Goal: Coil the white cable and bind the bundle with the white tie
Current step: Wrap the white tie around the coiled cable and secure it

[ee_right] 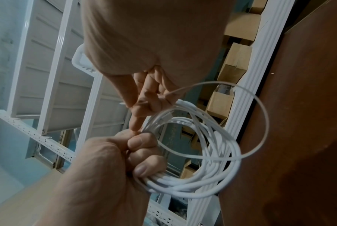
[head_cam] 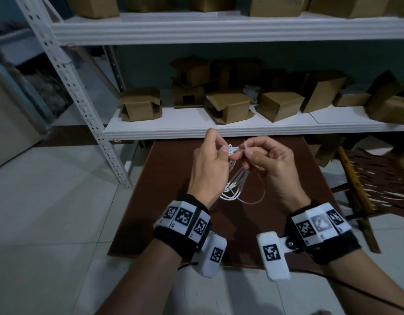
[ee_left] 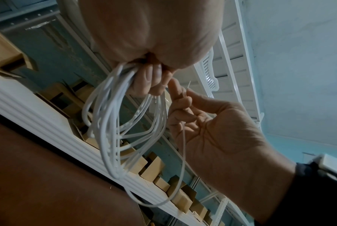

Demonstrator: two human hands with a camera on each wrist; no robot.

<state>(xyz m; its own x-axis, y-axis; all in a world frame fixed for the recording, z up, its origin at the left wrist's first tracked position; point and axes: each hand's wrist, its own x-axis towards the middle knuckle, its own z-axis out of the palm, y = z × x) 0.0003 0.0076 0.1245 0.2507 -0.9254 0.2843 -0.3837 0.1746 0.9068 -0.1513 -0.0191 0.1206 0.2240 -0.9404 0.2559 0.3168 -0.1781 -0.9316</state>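
The white cable (head_cam: 234, 185) hangs as a loose coil of several loops above the brown table (head_cam: 169, 196). My left hand (head_cam: 221, 147) grips the top of the coil (ee_left: 109, 137), its fingers curled round the gathered strands (ee_right: 183, 188). My right hand (head_cam: 246, 151) is right beside it and pinches the thin white tie (head_cam: 253, 203) between thumb and fingers. The tie (ee_left: 183, 145) runs down from that pinch in a wide loop (ee_right: 264, 110) passing around the coil. One short end of it sticks up above my right fingers. How the tie sits at the top of the bundle is hidden by my fingers.
A white metal shelf (head_cam: 173, 130) with several cardboard boxes (head_cam: 278, 105) stands just behind the table. Its perforated upright (head_cam: 82, 105) slants down at the left. A wooden slatted chair (head_cam: 367, 178) sits to the right. Tiled floor surrounds the table.
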